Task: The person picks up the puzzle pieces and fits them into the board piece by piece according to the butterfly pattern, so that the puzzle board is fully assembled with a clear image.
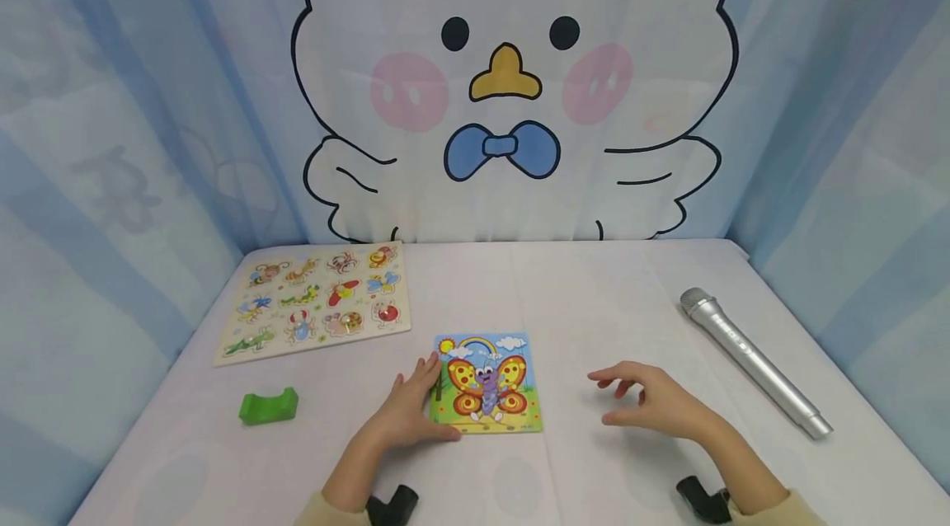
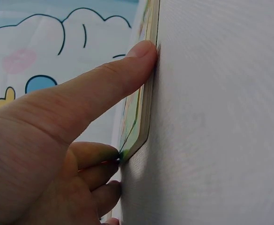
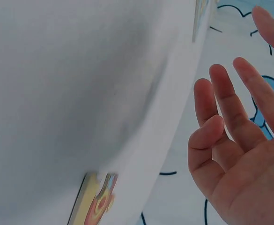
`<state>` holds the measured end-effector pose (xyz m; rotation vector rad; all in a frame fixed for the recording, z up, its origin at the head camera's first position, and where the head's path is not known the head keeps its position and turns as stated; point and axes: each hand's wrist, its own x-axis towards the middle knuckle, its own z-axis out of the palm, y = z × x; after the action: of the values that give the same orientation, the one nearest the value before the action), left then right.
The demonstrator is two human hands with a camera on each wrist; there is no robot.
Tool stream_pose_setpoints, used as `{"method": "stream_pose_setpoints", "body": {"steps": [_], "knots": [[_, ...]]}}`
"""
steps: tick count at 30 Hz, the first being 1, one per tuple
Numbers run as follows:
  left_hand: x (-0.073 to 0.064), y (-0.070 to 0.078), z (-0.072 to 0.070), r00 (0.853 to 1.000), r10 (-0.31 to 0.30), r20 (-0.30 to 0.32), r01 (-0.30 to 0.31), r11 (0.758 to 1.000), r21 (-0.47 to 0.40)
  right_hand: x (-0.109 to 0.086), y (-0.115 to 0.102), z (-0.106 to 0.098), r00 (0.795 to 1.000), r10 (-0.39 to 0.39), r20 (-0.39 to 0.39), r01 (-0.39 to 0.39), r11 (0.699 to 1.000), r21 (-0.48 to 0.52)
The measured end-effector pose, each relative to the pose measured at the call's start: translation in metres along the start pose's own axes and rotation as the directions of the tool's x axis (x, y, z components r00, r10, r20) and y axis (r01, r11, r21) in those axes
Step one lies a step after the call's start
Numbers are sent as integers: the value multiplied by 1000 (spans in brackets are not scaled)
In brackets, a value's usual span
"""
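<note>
A square butterfly puzzle [image 1: 486, 386] lies flat on the white table in the head view. My left hand [image 1: 406, 410] is at its left side, the thumb laid along the near edge and fingers touching the left edge. In the left wrist view the straight thumb [image 2: 122, 70] meets the puzzle's side [image 2: 144, 117], with the other fingertips at its corner. To the right of the puzzle my right hand [image 1: 656, 401] hovers over the table, holding nothing, its fingers loosely bent and spread. The right wrist view shows this hand [image 3: 244, 145] apart from the puzzle [image 3: 97, 201].
A wooden insect peg puzzle [image 1: 319, 303] lies at the back left. In front of it stands a green, notched block [image 1: 269, 407]. A silver microphone [image 1: 757, 363] lies slanted at the right. Blue and white curtains [image 1: 111, 180] enclose the table [image 1: 594, 287] at the back and sides.
</note>
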<state>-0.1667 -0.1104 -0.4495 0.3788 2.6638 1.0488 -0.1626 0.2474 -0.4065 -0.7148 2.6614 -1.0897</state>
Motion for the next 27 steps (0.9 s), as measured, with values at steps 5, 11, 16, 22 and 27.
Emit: {"method": "stream_pose_setpoints", "body": {"steps": [5, 11, 16, 22, 27], "knots": [[-1, -1, 1, 1000, 14, -5, -14, 1000, -2, -20, 18, -14, 999, 6, -51, -8, 1000, -30], [-1, -1, 1, 1000, 8, -7, -8, 1000, 1, -36, 33, -28, 997, 24, -78, -26, 999, -20], [-1, -1, 0, 1000, 5, -6, -5, 1000, 2, -44, 44, -36, 993, 97, -65, -97, 995, 6], [0, -2, 1, 1000, 18, -7, -18, 1000, 4, -50, 52, -39, 971, 233, -59, -239, 965, -110], [0, -1, 1, 1000, 18, -5, -18, 1000, 4, -51, 55, -39, 947, 313, -70, -320, 933, -162]]}}
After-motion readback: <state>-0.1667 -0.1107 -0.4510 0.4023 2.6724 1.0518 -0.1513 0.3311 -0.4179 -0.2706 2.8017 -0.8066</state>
